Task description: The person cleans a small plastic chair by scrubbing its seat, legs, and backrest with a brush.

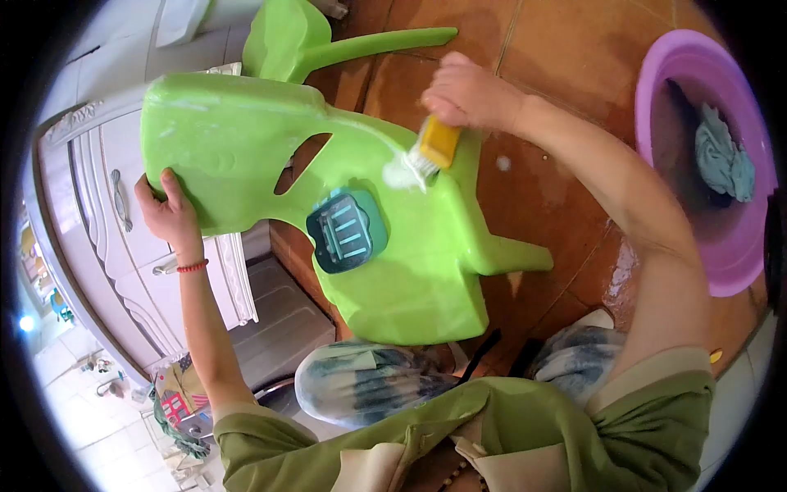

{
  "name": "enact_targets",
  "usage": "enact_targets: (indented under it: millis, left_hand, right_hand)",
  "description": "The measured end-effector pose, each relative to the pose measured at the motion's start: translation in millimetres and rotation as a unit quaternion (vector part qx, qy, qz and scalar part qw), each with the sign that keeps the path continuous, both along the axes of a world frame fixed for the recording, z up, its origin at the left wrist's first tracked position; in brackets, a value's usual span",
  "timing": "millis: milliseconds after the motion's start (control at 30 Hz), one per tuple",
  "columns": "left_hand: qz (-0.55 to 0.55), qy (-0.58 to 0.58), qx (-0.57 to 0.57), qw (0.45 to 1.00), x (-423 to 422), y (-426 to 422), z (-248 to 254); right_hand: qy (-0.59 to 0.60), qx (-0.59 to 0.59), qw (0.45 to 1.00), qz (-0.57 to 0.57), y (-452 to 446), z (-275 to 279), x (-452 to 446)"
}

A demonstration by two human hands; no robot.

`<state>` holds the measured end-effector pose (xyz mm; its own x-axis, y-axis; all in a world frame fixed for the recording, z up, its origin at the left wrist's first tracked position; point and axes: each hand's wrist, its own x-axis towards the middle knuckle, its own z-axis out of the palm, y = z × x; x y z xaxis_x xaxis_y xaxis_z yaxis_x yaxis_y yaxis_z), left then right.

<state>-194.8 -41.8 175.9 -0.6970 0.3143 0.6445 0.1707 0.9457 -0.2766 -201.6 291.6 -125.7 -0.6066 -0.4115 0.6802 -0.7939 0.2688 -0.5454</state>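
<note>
A bright green plastic chair (410,283) with a cut-out in its back is in front of me, wet and soapy in places. My left hand (174,215) grips the edge of its backrest, thumb on the near face. In my right hand (469,94) is a scrubbing brush (439,141) with a yellow body and white bristles. The bristles touch the seat near its side edge, amid white foam (399,174). A teal soap dish (373,225) with a slatted inside rests on the seat, close to the cut-out.
On the right stands a pink basin (656,74) holding dark water and a grey-green cloth (723,156). Another green chair (287,41) is at the top. White cabinets (123,246) line the left. Brown floor tiles (574,41) show wet patches.
</note>
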Motion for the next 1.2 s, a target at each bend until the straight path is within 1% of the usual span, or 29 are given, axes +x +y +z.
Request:
enact_targets:
  millis: [33, 67, 167, 200, 300, 333, 367, 433, 467, 567, 600, 700, 733, 767, 833, 867, 967, 1033, 1067, 1167, 1200]
  left_hand:
    - [0.011, -0.004, -0.001, 1.000, 1, -1, 0]
    - [0.009, -0.002, 0.001, 1.000, 2, -2, 0]
    - [-0.004, 0.006, 0.011, 1.000, 1, 0, -3]
    - [-0.010, 0.003, 0.013, 1.000, 3, 3, -3]
    - [-0.013, -0.002, 0.007, 1.000, 3, 3, 0]
    - [-0.012, -0.004, 0.005, 1.000, 2, 3, 0]
    - [-0.011, -0.001, 0.007, 1.000, 1, 2, -1]
    - [-0.006, -0.002, 0.006, 1.000, 1, 1, -1]
    - [-0.012, 0.003, 0.003, 1.000, -1, 1, -1]
    - [-0.011, 0.001, -0.002, 1.000, 2, 1, -1]
    - [-0.009, -0.002, 0.001, 1.000, 1, 1, -1]
    - [-0.005, -0.007, 0.005, 1.000, 1, -2, 1]
    - [-0.005, -0.007, 0.006, 1.000, 0, -3, 0]
    - [-0.009, -0.008, 0.011, 1.000, 1, -2, 0]
    - [-0.017, -0.009, 0.022, 1.000, 1, 1, -1]
    - [-0.020, -0.004, 0.018, 1.000, 0, 2, -2]
    - [-0.022, -0.001, 0.016, 1.000, 1, 4, -4]
    - [-0.012, -0.004, 0.033, 0.999, 1, 1, -4]
    - [-0.026, 0.000, 0.035, 0.999, 1, 4, -5]
    - [-0.012, 0.008, 0.022, 1.000, -5, -9, -4]
    - [-0.003, 0.009, 0.031, 0.999, -4, -8, -6]
  right_hand:
    - [-0.041, 0.012, 0.999, -0.018, 4, -7, 3]
    - [-0.081, 0.047, 0.996, 0.000, 11, -14, 4]
    - [0.047, -0.011, 0.999, 0.000, -4, 12, 3]
    - [0.068, -0.037, 0.997, 0.025, -4, 32, 6]
    - [0.064, 0.016, 0.998, 0.017, 0, 30, 5]
    - [0.073, -0.016, 0.997, -0.003, -1, 14, 4]
    - [0.024, 0.010, 1.000, -0.007, 6, -2, 2]
    - [-0.080, 0.058, 0.995, -0.011, 13, -10, 6]
    - [-0.022, 0.004, 0.999, -0.028, 5, -14, 5]
    - [0.027, -0.026, 0.998, 0.042, -6, 32, 9]
    - [0.040, -0.016, 0.998, 0.045, -8, 41, 13]
    - [0.023, -0.003, 0.999, 0.022, -1, 12, 9]
    - [-0.020, -0.017, 1.000, -0.001, 0, -1, 12]
    - [-0.088, 0.032, 0.995, -0.021, 9, -14, 12]
    - [-0.221, 0.131, 0.965, -0.062, 25, -12, 13]
    - [-0.301, 0.081, 0.948, -0.059, 27, -11, 16]
    - [-0.396, -0.077, 0.914, -0.041, 24, -5, 12]
    - [-0.390, -0.082, 0.916, -0.030, 29, 19, 14]
    - [-0.387, -0.084, 0.918, -0.025, 31, 33, 17]
    - [-0.287, 0.006, 0.957, 0.034, 47, 59, 24]
    - [-0.228, 0.080, 0.970, 0.014, 49, 64, 27]
